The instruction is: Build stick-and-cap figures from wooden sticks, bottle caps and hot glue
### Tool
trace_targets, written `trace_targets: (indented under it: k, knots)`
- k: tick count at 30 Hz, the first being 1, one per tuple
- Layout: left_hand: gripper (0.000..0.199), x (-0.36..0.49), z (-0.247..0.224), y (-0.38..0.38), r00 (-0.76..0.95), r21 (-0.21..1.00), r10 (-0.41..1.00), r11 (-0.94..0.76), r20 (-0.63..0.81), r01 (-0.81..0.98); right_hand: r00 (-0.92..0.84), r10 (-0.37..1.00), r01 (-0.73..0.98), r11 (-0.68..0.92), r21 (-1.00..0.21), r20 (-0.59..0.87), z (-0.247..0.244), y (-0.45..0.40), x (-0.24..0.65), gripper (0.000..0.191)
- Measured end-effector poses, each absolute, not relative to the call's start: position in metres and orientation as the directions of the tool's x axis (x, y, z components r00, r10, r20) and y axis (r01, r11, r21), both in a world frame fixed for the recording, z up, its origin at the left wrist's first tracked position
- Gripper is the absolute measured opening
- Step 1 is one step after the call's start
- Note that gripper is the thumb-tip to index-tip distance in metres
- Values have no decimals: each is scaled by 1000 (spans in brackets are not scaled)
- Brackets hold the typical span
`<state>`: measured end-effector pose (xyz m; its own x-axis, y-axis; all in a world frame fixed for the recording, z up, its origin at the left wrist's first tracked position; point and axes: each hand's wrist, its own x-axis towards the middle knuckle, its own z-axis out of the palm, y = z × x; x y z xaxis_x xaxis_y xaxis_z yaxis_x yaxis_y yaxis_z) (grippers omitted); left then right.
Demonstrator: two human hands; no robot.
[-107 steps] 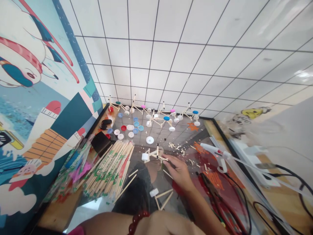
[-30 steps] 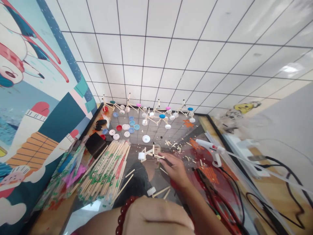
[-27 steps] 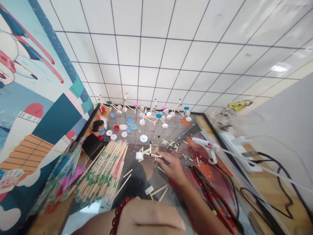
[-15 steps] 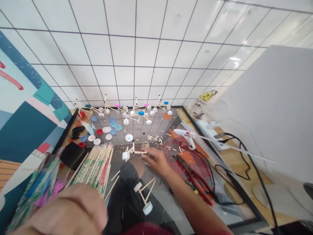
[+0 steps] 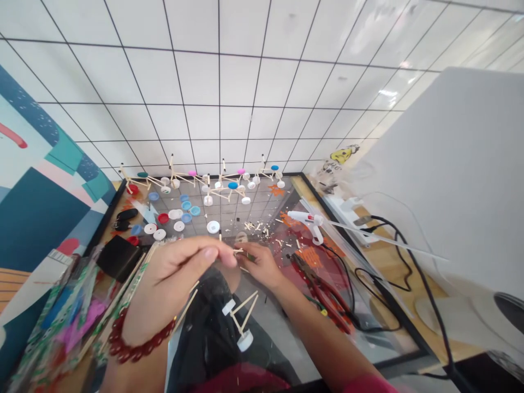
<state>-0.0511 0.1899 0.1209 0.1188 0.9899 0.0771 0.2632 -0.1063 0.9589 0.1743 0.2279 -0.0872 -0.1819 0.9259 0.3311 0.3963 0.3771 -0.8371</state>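
My left hand (image 5: 180,275), with a red bead bracelet (image 5: 137,341) at its wrist, reaches over the middle of the dark glass tabletop. Its thumb and forefinger are pinched at the near side of a small stick model, most of which it hides. To the right, my right hand (image 5: 260,265) grips the stick end (image 5: 238,251) of that model between thumb and fingers. Nearer to me lies a separate stick frame (image 5: 245,314) with a white cap (image 5: 244,340) at one end and a smaller white piece (image 5: 228,307) at the other.
Several finished stick models (image 5: 229,191) stand along the back. Bottle caps (image 5: 186,205) lie at the left, beside a black box (image 5: 118,257) and wrapped sticks (image 5: 131,295). A glue gun (image 5: 305,218), red-handled pliers (image 5: 323,292) and black cables (image 5: 426,284) are at the right.
My left hand has come up from the lower left to the stick model and now covers its white-capped end. The right hand stays at the other end of the model.
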Motion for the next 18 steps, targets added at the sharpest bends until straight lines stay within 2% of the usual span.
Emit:
trace_targets:
  k: [4,9,13,18]
  knots:
    - [36,-50,108,208,189,997,981,22,-35,71,-197,925,422,378,-824,324,-85,228,174,26]
    - [41,-53,98,223,204,978,972,146,-115,-147,-203,925,430,378,-820,320,-82,228,174,27]
    - [33,-60,95,226,181,959,980,123,-77,-254,-200,922,436,386,-813,331,-86,228,174,26]
    - [27,-70,93,233,83,960,996,9,14,-278,-200,914,429,404,-808,352,-90,229,175,25]
